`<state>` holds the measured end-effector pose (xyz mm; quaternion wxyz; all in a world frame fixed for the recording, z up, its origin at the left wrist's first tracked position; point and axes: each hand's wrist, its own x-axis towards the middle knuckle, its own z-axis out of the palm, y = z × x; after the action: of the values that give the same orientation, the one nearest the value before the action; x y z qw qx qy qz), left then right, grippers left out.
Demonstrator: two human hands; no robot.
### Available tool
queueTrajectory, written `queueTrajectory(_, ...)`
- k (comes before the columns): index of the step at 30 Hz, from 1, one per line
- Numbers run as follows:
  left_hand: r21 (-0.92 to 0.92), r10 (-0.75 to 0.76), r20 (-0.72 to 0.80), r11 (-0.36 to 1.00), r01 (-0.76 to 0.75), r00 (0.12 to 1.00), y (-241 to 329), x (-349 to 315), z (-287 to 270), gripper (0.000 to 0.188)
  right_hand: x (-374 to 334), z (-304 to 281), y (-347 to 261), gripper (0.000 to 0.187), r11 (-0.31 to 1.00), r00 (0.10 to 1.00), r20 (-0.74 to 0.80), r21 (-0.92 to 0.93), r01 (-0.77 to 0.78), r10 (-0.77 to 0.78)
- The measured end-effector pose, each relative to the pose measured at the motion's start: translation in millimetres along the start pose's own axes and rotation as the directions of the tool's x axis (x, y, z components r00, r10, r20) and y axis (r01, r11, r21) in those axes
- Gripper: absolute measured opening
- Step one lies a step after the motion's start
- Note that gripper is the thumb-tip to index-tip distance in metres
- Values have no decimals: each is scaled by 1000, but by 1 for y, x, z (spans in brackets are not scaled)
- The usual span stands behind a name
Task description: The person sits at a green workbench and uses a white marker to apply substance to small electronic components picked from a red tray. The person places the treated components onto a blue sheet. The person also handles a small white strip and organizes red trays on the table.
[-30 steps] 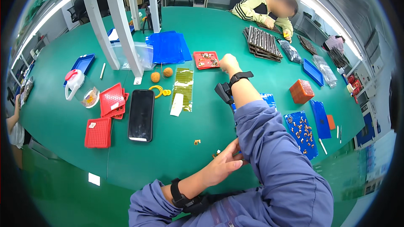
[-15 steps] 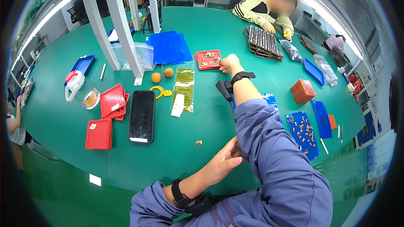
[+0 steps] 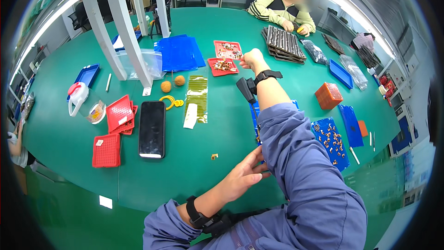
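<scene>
While the bare right hand [image 3: 254, 59] reaches out over the green tabletop [image 3: 185, 176], its thumb and fingertips pinch the right-hand corner of 1 shallow red plastic tray [image 3: 216, 50] with small metallic parts in it. Just nearer the person lies 1 more shallow red tray with heaped copper-coloured parts [image 3: 213, 68]; whether the 2 trays touch, I cannot tell. The bare left hand [image 3: 239, 180] has its thumb apart from slightly spread fingers, some tips hidden by the blue-grey right sleeve [image 3: 289, 139], so I cannot tell whether they touch anything. Elsewhere on the table are 2 round brown balls [image 3: 179, 80], 1 black smartphone [image 3: 152, 129], 1 loose small copper-coloured piece [image 3: 214, 156], 2 shallow blue plastic trays [image 3: 341, 74] and 1 orange perforated block [image 3: 329, 96]. Compared with 0.5 s ago, when only 1 loaded red tray showed at the right hand, 2 now show: the pinched tray sits farther out and the nearer tray has come into sight. The loose piece and smartphone have stayed put.
</scene>
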<state>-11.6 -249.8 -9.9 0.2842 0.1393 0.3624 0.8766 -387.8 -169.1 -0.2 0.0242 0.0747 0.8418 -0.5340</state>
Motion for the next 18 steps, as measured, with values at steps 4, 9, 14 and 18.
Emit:
queueTrajectory(4, -2, -4, 16, 1000, 4, 1000, 1, 0, 0, 121, -3, -5, -6, 13, 1000, 1000, -15, 24, 7, -7)
queueTrajectory(9, -5, -8, 24, 1000, 8, 1000, 3, -1, 2, 121, -2, -7, -5, 12, 1000, 1000, -12, -2, -11, 11)
queueTrajectory(14, -2, -7, 32, 1000, 7, 999, 4, 0, 4, 121, 8, -15, 17, 15, 996, 992, -84, -14, -93, 92)
queueTrajectory(18, 7, -11, 38, 1000, 11, 999, 2, 0, 1, 120, 13, -27, 37, 20, 971, 969, -153, -110, -211, 193)
